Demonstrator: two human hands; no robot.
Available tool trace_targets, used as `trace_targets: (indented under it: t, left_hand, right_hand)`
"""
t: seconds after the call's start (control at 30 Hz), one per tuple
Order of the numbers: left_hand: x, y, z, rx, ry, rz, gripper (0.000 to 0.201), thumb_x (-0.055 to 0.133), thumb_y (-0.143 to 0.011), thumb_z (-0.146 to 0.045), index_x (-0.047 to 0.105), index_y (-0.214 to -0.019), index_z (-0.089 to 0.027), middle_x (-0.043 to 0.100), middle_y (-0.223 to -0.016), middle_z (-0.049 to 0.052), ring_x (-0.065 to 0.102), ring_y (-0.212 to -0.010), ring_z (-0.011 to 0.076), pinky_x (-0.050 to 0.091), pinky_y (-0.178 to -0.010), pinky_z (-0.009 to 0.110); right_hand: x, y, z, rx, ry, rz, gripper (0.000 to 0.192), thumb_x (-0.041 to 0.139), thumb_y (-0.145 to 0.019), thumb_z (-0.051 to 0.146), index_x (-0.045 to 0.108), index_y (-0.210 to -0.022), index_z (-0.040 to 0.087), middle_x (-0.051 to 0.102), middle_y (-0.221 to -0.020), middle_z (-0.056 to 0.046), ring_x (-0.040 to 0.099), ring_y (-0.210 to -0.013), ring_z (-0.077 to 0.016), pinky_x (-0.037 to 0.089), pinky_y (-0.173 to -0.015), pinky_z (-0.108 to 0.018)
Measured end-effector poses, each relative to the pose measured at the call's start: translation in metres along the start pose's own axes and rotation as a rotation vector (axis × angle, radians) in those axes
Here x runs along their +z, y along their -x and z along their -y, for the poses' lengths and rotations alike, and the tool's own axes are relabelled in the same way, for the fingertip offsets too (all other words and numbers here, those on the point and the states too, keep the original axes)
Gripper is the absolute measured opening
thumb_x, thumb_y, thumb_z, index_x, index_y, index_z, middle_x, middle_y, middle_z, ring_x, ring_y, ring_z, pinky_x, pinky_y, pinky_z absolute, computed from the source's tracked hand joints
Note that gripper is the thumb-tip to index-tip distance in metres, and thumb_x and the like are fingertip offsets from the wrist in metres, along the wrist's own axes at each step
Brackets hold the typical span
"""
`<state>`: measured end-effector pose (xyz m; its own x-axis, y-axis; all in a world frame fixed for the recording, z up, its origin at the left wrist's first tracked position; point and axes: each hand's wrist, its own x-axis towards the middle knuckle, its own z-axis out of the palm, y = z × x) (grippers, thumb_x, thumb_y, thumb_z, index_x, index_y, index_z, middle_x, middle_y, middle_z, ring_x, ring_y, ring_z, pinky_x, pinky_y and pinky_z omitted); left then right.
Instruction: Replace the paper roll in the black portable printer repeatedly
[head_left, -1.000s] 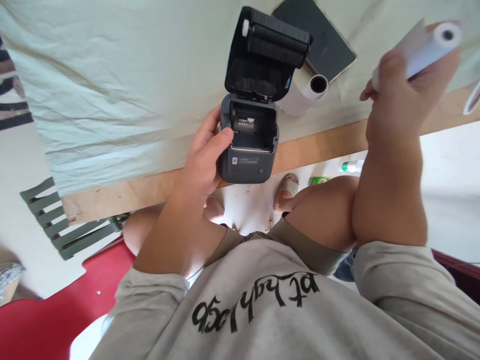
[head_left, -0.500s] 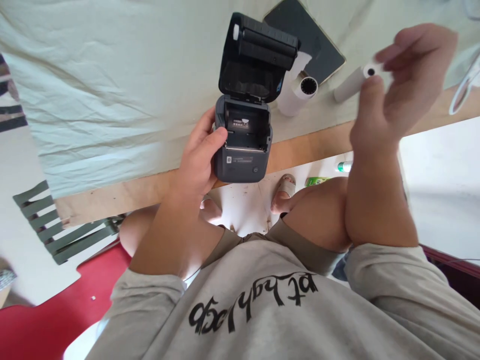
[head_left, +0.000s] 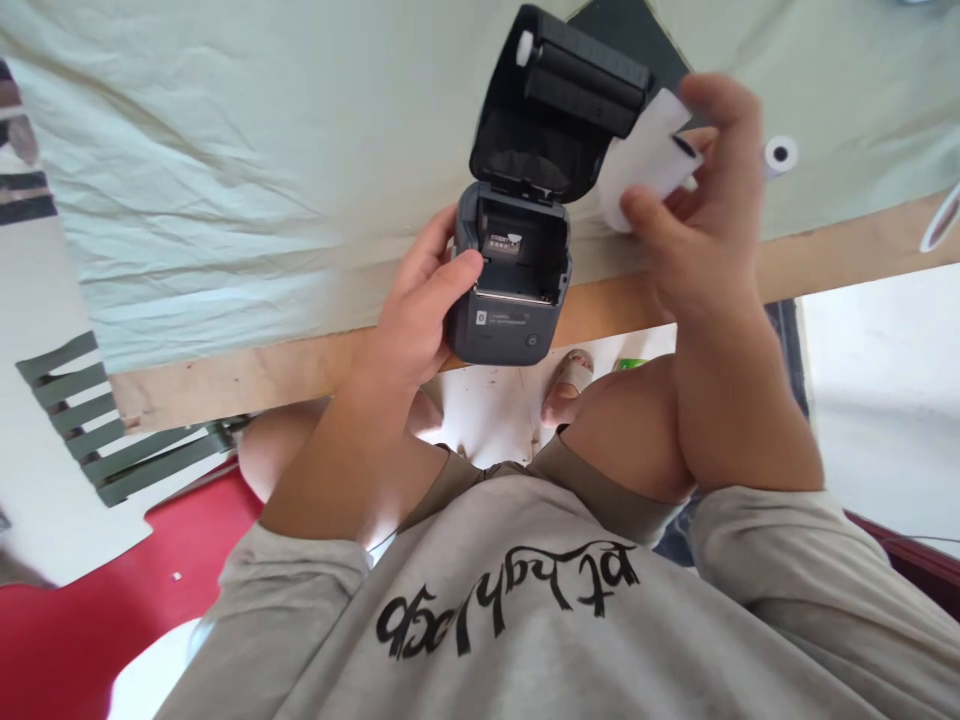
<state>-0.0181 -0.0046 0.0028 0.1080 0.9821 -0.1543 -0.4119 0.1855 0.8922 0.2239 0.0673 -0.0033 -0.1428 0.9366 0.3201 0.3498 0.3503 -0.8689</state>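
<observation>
My left hand (head_left: 424, 300) grips a dark grey portable label printer (head_left: 510, 330) by its left side, with the thumb at the rim of the paper bay. The printer's black lid (head_left: 544, 110) stands wide open, showing its roller, and no roll sits in the bay. On the right, my right hand (head_left: 705, 190) is closed around a white paper roll (head_left: 649, 160) with a loose end. Its thumb presses the near side, while the other fingers are partly hidden behind the roll. Beyond that hand, a second, narrower white roll (head_left: 781, 155) lies on the cloth.
A pale green cloth (head_left: 262, 150) covers the table, whose wooden edge (head_left: 247, 365) runs across in front of me. Behind the lid lies a dark flat object (head_left: 622, 30), partly covered. A red seat (head_left: 187, 530) is at the lower left.
My right hand has moved left from the narrow roll to the wider one and taken hold of it. The printer has shifted slightly right in my left hand.
</observation>
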Motion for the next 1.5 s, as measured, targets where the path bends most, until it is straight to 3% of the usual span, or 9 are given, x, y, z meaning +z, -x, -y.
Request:
trace_targets:
  t: [0.1, 0.23, 0.4, 0.6, 0.87, 1.07, 1.27, 1.4, 1.5]
  left_hand:
    - [0.0, 0.0, -0.001, -0.024, 0.011, 0.004, 0.043, 0.07, -0.084, -0.044, 0.061, -0.122, -0.025, 0.071, -0.111, 0.006, 0.069, -0.108, 0.0324, 0.058, -0.078, 0.04]
    - [0.001, 0.001, -0.002, -0.032, 0.03, 0.009, 0.042, 0.069, -0.085, -0.042, 0.061, -0.122, -0.024, 0.071, -0.11, 0.007, 0.071, -0.102, 0.0316, 0.056, -0.075, 0.04]
    - [0.002, 0.002, -0.004, -0.044, 0.022, 0.001, 0.041, 0.069, -0.085, -0.042, 0.062, -0.122, -0.026, 0.071, -0.113, 0.006, 0.069, -0.108, 0.0334, 0.057, -0.08, 0.043]
    - [0.003, 0.003, -0.006, -0.05, 0.011, -0.007, 0.037, 0.069, -0.086, -0.042, 0.063, -0.119, -0.027, 0.071, -0.112, 0.005, 0.069, -0.106, 0.0323, 0.057, -0.079, 0.044]
    - [0.003, 0.002, -0.006, -0.049, -0.031, -0.005, 0.039, 0.068, -0.085, -0.044, 0.061, -0.119, -0.027, 0.07, -0.118, 0.005, 0.065, -0.118, 0.0331, 0.058, -0.086, 0.044]
    - [0.003, 0.003, -0.004, -0.021, -0.015, -0.021, 0.037, 0.065, -0.087, -0.041, 0.063, -0.12, -0.025, 0.071, -0.111, 0.003, 0.069, -0.113, 0.0301, 0.06, -0.077, 0.038]
    - [0.003, 0.003, -0.005, -0.033, 0.008, -0.012, 0.039, 0.068, -0.086, -0.043, 0.063, -0.12, -0.025, 0.072, -0.109, 0.004, 0.07, -0.112, 0.0311, 0.061, -0.081, 0.04]
    - [0.004, 0.003, -0.007, -0.046, 0.001, -0.012, 0.041, 0.069, -0.085, -0.043, 0.063, -0.121, -0.025, 0.072, -0.114, 0.004, 0.067, -0.117, 0.0328, 0.06, -0.082, 0.04]
    - [0.004, 0.003, -0.006, -0.042, 0.011, -0.008, 0.038, 0.068, -0.087, -0.041, 0.063, -0.121, -0.024, 0.072, -0.111, 0.004, 0.069, -0.11, 0.03, 0.059, -0.077, 0.036]
  right_hand:
    - [0.0, -0.002, -0.01, 0.215, -0.357, 0.039, 0.048, 0.063, -0.078, 0.032, 0.05, -0.123, 0.041, 0.061, -0.108, 0.001, 0.064, -0.077, -0.0136, 0.044, -0.046, -0.023]
    - [0.007, -0.002, -0.005, 0.348, -0.491, 0.113, 0.034, 0.072, -0.073, 0.039, 0.057, -0.104, 0.035, 0.063, -0.09, 0.005, 0.061, -0.064, -0.0091, 0.037, -0.042, -0.02]
    - [0.015, 0.001, 0.02, 0.465, -0.603, 0.088, 0.058, 0.081, -0.065, 0.033, 0.053, -0.116, 0.041, 0.066, -0.098, 0.007, 0.063, -0.073, -0.0107, 0.05, -0.052, -0.022]
    - [0.016, 0.001, 0.029, 0.556, -0.664, -0.016, 0.03, 0.079, -0.066, 0.032, 0.069, -0.095, 0.029, 0.061, -0.079, 0.004, 0.055, -0.063, -0.0074, 0.046, -0.047, -0.018]
    - [0.01, -0.002, 0.029, 0.645, -0.726, -0.03, 0.034, 0.071, -0.064, 0.027, 0.067, -0.098, 0.03, 0.066, -0.088, 0.003, 0.065, -0.08, -0.0125, 0.052, -0.053, -0.02]
    - [0.007, -0.003, 0.01, 0.515, -0.598, -0.009, 0.045, 0.073, -0.066, 0.036, 0.063, -0.11, 0.032, 0.064, -0.089, 0.001, 0.067, -0.082, -0.0157, 0.052, -0.056, -0.025]
    - [0.005, -0.005, -0.007, 0.595, -0.514, 0.052, 0.049, 0.058, -0.07, 0.052, 0.057, -0.115, 0.034, 0.066, -0.113, -0.005, 0.068, -0.105, -0.0271, 0.056, -0.061, -0.037]
    - [0.015, -0.001, 0.012, 0.306, -0.325, -0.133, 0.045, 0.057, -0.07, 0.035, 0.051, -0.115, 0.037, 0.058, -0.099, -0.003, 0.069, -0.086, -0.0237, 0.044, -0.046, -0.031]
    - [0.022, 0.006, 0.037, 0.036, -0.178, -0.233, 0.043, 0.049, -0.075, 0.029, 0.046, -0.117, 0.038, 0.055, -0.103, -0.003, 0.066, -0.083, -0.0213, 0.051, -0.054, -0.034]
